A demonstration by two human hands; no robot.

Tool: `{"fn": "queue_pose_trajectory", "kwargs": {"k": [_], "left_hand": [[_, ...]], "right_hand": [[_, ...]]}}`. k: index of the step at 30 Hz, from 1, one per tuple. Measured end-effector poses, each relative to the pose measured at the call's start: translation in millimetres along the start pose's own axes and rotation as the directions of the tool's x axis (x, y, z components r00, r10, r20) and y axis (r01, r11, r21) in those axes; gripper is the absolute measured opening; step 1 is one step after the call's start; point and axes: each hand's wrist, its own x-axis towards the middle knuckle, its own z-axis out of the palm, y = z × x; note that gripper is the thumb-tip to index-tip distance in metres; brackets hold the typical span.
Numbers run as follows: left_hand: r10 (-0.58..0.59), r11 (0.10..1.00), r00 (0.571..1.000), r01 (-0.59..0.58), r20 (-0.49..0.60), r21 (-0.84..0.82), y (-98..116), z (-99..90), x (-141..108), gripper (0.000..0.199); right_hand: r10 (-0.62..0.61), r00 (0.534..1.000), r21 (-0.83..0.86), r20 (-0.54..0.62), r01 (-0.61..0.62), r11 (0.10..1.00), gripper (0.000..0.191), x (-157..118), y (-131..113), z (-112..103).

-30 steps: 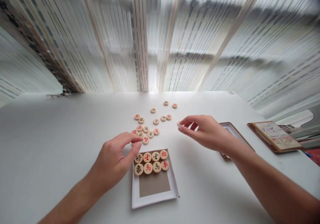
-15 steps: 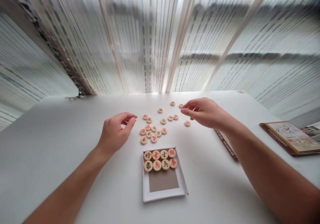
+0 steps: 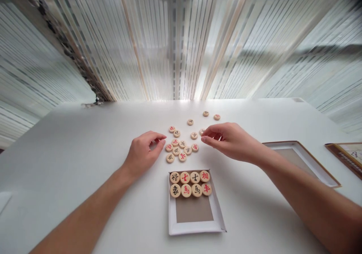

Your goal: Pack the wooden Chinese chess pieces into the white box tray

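My left hand (image 3: 147,148) rests low over the table, fingers curled, with thumb and index tips slightly apart. Its tips come close to the red-lettered xiangqi piece (image 3: 169,147) at the left of a loose cluster; nothing shows between them. My right hand (image 3: 229,140) hovers right of the cluster, thumb and index parted with no piece visible between them. Its index tip partly covers a black-lettered xiangqi piece (image 3: 202,131). In front of me stands a shallow white box tray (image 3: 195,227) holding two rows of larger-looking round pieces, red and black, at its far end.
Farther back lie several stray pieces, such as a red-lettered one (image 3: 217,117). An open box lid (image 3: 294,144) lies under and beyond my right forearm. A brown printed box or booklet (image 3: 345,156) is at the right edge. Striped blinds (image 3: 181,42) hang behind the table (image 3: 118,118).
The view has shifted, so the scene sits farther right. My right hand has moved nearer and left, away from the far red piece. My left hand has come closer to the cluster.
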Motion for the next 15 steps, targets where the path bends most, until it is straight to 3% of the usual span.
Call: {"fn": "queue_pose_trajectory", "kwargs": {"k": [4, 9, 15], "left_hand": [[0.005, 1.000, 1.000, -0.004, 0.014, -0.015, 0.2, -3.5, -3.9, 0.021], [0.006, 1.000, 1.000, -0.006, 0.018, -0.024, -0.9, -4.3, -6.3, 0.020], [0.025, 0.999, 0.999, -0.024, 0.033, -0.028, 0.8, -3.4, -7.3, 0.019]], "right_hand": [[-0.033, 0.999, -0.013, -0.004, 0.033, 0.999, 0.028, -2.8, -0.9, 1.7], [0.012, 0.998, -0.049, -0.053, -0.015, 0.999, 0.033, -2.9, 6.6, -7.2], [0.086, 0.996, -0.091, 0.014, -0.084, 0.992, 0.025, -2.3, 17.4, -20.3]]}}
